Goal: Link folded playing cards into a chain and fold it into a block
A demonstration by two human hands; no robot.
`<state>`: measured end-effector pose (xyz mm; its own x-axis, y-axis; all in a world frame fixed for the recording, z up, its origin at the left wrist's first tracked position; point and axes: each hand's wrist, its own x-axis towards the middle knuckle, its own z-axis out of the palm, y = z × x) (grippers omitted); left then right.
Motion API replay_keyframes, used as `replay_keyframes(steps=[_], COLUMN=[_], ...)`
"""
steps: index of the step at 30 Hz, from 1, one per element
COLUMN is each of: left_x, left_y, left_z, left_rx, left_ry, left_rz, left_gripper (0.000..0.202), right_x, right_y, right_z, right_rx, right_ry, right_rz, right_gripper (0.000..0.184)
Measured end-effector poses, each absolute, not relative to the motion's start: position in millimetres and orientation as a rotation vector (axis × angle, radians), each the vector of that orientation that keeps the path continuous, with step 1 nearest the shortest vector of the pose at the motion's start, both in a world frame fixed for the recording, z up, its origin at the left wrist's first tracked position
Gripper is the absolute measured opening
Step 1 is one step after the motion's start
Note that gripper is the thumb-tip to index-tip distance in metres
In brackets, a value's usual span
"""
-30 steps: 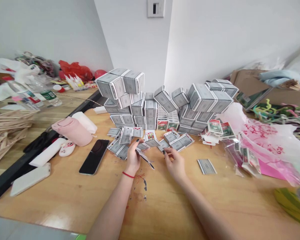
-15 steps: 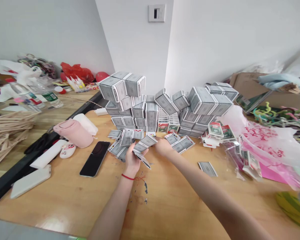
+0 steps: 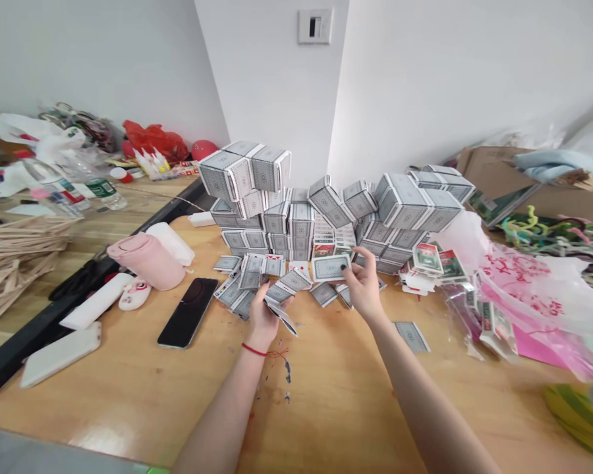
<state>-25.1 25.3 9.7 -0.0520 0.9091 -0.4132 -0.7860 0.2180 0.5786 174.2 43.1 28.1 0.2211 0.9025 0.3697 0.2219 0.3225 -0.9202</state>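
Note:
My left hand [image 3: 263, 315] is closed on a small fan of grey-backed playing cards [image 3: 287, 288], held just above the wooden table [image 3: 128, 388]. My right hand [image 3: 364, 287] pinches a single grey-backed card [image 3: 330, 267] and holds it up in front of a heap of stacked card boxes [image 3: 296, 204]. More loose cards [image 3: 247, 280] lie spread on the table under and behind both hands. One separate card [image 3: 411, 336] lies flat to the right of my right forearm.
A black phone [image 3: 188, 311] lies left of my hands, with a pink pouch [image 3: 145, 260] and white cases [image 3: 59, 353] beyond it. Clear and pink plastic bags [image 3: 514, 289] holding card packs sit at the right. Wooden sticks [image 3: 14, 257] and bottles [image 3: 99, 191] cover the left table.
My right hand reached forward to the loose cards by the boxes, took one card and lifted it to the right. My left hand stayed in place with its fan.

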Motion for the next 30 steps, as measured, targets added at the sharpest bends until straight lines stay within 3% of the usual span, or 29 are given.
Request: replay_keyframes(steps=[3,5,13,20,30], left_x=[-24.2,-23.2,-18.4,-15.6,-14.9], left_y=[25.2,24.9,23.7,20.7,20.0], left_z=[7.8,7.2,5.8,3.8,2.1], left_rx=[0.2,0.221,0.336,0.54,0.621], left_ry=[0.857,0.868,1.005,1.113,1.104], left_rz=[1.389,1.392,1.404,1.302,1.269], left_gripper=[0.009,0.009,0.016,0.02,0.025], right_x=[182.6,184.4,183.5,178.6,182.2], right_y=[20.4,6.8,-20.8,-25.4,-21.3], right_z=[20.2,13.9,-1.0,0.8,-5.8], right_rx=[-1.03,-0.931,-0.927,-0.855,-0.87], right_ry=[-1.001,-0.885,-0.702,-0.589,-0.487], right_rz=[1.069,1.23,1.329,1.308,1.315], right_gripper=[0.026,0.033,0.035,0.019,0.024])
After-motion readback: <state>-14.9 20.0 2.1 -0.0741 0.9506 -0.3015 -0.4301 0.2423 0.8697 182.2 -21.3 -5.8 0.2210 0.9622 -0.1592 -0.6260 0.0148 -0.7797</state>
